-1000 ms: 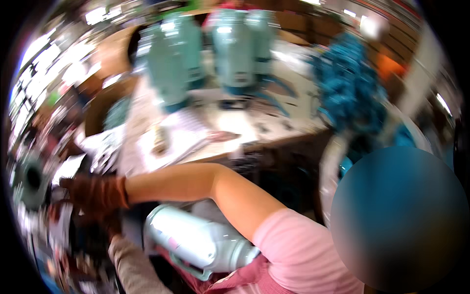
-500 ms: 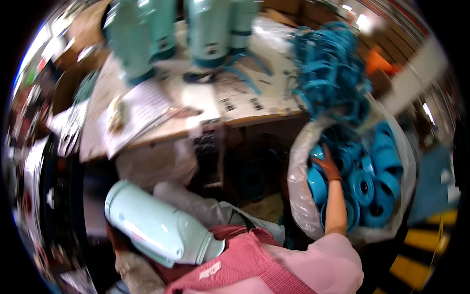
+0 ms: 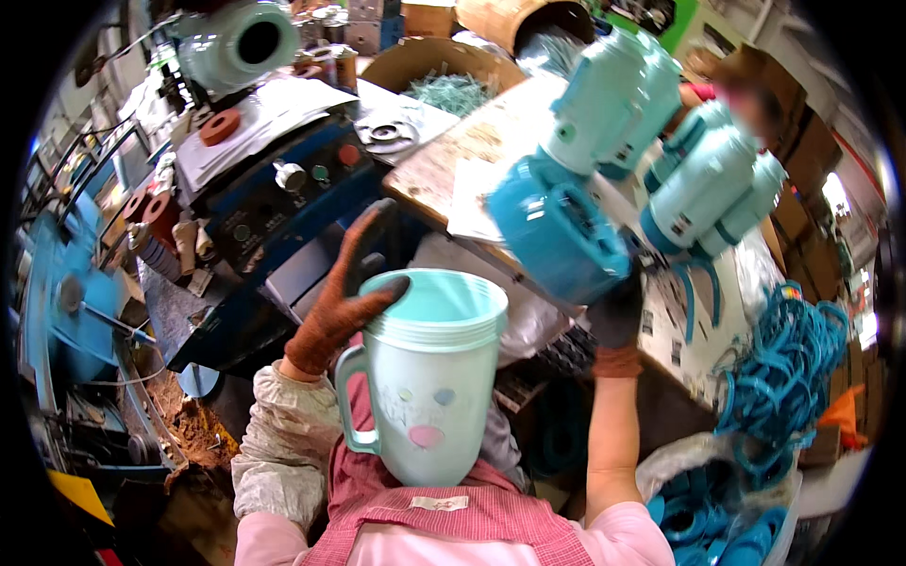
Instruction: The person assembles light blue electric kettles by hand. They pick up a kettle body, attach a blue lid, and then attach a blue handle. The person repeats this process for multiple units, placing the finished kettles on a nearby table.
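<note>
On my lap a pale mint plastic flask shell (image 3: 434,377) stands with its wide threaded end up and its handle on the left. Its bottom is against my pink apron. My left hand (image 3: 330,311), in a brown glove, is open beside the shell, fingers spread and thumb over the rim. My gloved right hand (image 3: 618,316) is closed on a blue plastic base (image 3: 557,231), held up to the right above the shell's rim and blurred by motion. A round opening shows in the base; whether it is one piece or two stacked I cannot tell.
Several mint flasks with blue bottoms (image 3: 703,193) stand on the worktable (image 3: 453,156). Blue straps (image 3: 783,377) are heaped at its right end, above a plastic-lined bag of blue bases (image 3: 684,514). A dark blue machine (image 3: 283,203) with knobs stands left. Another person is behind the flasks.
My right hand has come up out of the bag with a blue base. The flask shell has gone from lying tilted to standing wide end up. The view has swung left.
</note>
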Motion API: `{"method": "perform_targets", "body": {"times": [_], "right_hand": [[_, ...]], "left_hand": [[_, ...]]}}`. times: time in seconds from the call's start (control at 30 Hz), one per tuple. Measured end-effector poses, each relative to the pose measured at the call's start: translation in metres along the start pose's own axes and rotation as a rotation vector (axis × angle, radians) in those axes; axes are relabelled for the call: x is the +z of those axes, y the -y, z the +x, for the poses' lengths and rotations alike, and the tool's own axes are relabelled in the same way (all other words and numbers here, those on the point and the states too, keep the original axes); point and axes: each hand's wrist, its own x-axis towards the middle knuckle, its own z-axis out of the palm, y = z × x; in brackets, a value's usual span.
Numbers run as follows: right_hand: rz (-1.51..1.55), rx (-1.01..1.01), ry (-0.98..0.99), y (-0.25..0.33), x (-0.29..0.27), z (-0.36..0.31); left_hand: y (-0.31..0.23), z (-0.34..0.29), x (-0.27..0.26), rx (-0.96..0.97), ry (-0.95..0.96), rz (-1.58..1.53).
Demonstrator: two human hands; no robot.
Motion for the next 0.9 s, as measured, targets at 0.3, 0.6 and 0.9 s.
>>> {"method": "perform_targets", "body": {"times": [0.3,0.6,0.9], "right_hand": [[-0.826,-0.25,0.516,-0.084,0.113,0.03],[-0.48,-0.534,0.573,-0.12,0.127,0.047],[-0.478,-0.584,0.515,-0.124,0.134,0.043]], "left_hand": [[0.012,-0.015,-0.033,-0.086,-0.065,-0.32],[0.032,-0.018,-0.062,0.252,0.141,-0.114],[0.027,-0.012,-0.064,0.331,0.162,-0.065]]}}
